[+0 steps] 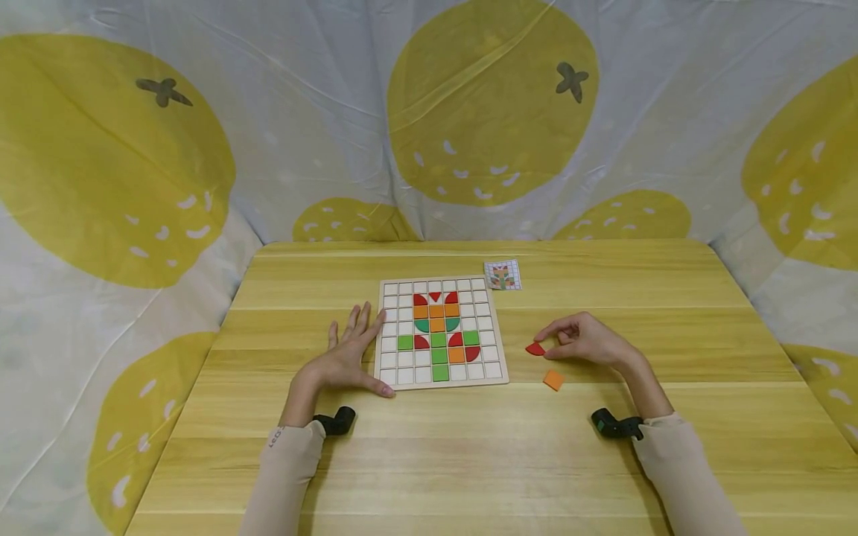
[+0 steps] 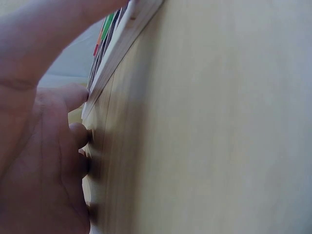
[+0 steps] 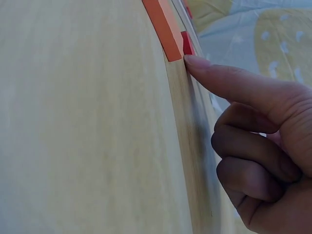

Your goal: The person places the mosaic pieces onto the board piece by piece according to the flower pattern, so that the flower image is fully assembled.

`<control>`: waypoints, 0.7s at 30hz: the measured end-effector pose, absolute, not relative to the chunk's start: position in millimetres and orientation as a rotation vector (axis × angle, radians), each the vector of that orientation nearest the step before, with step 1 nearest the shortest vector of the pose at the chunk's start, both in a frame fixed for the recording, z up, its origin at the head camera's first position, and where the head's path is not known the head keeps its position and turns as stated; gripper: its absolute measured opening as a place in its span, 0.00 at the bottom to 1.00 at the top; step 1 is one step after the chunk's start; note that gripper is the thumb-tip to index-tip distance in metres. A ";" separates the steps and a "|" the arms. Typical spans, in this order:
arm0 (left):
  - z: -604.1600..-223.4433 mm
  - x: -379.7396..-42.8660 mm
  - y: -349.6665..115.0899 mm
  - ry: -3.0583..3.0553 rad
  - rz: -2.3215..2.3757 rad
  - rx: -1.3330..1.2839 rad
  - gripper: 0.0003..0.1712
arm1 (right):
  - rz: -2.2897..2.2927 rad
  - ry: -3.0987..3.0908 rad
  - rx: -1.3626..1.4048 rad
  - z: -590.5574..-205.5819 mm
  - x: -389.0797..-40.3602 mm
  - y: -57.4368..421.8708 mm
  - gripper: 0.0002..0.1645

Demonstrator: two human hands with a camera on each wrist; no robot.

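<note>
A square wooden grid board lies on the table with red, orange and green tiles set in a tulip-like pattern. My left hand is spread along its left side, thumb at the bottom left corner and index fingertip at the left edge. In the left wrist view, the board's edge shows beside the thumb and fingers. To the right of the board, my right hand pinches a red quarter-circle tile close over the table. Just in front of it lies an orange square tile, also seen in the right wrist view.
A small printed pattern card lies by the board's top right corner. The wooden table has a patterned cloth hanging behind it and at both sides. Each wrist wears a black camera.
</note>
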State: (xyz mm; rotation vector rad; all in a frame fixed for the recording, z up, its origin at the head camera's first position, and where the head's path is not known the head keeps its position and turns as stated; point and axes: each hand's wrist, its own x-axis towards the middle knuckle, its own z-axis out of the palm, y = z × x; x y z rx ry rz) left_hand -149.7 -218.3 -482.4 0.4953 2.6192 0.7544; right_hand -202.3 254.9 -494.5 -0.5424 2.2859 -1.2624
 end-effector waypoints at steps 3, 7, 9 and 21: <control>-481.8 -149.2 -218.8 2.617 0.754 0.491 0.84 | -1.273 2.267 -0.580 -494.7 -202.7 255.1 0.18; -481.5 -148.8 -219.6 2.617 0.757 0.485 0.84 | -1.267 2.261 -0.581 -493.8 -203.0 254.1 0.18; -481.3 -148.8 -219.7 2.620 0.754 0.485 0.84 | -1.262 2.267 -0.561 -493.0 -203.1 253.6 0.17; -482.0 -149.5 -218.6 2.624 0.745 0.492 0.85 | -1.292 2.358 -0.490 -485.0 -198.9 220.2 0.17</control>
